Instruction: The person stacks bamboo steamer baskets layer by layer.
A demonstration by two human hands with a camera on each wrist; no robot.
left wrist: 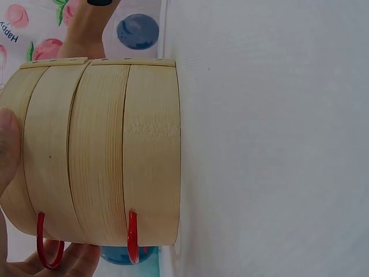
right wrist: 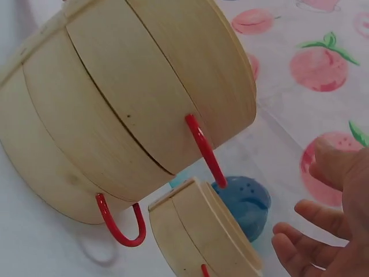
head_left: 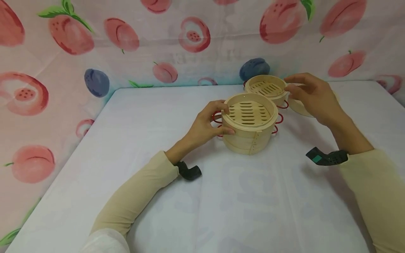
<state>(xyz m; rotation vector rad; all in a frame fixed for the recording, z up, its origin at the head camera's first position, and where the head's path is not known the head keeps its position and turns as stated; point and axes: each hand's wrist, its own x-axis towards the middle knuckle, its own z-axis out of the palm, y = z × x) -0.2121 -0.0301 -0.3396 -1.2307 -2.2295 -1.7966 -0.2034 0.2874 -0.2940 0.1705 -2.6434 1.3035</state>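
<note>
A two-tier bamboo steamer [head_left: 242,138] stands upright on the white tabletop, its slatted inside visible from above and red loop handles [head_left: 279,118] on its sides. My left hand [head_left: 209,121] grips its left rim, thumb in front and fingers over the edge. Behind it stands a smaller-looking single bamboo steamer basket [head_left: 267,88], also slatted with red handles. Beside that basket's right rim is my right hand [head_left: 311,95]. In the right wrist view, the fingers [right wrist: 323,219] are spread apart, with a gap between them and the basket [right wrist: 199,231].
Partly hidden behind the right hand, a pale round disc [head_left: 299,108] lies on the white tabletop [head_left: 221,211]. A fruit-printed cloth [head_left: 221,38] hangs along the back and left edges. Black wrist cameras [head_left: 190,172] sit on both wrists.
</note>
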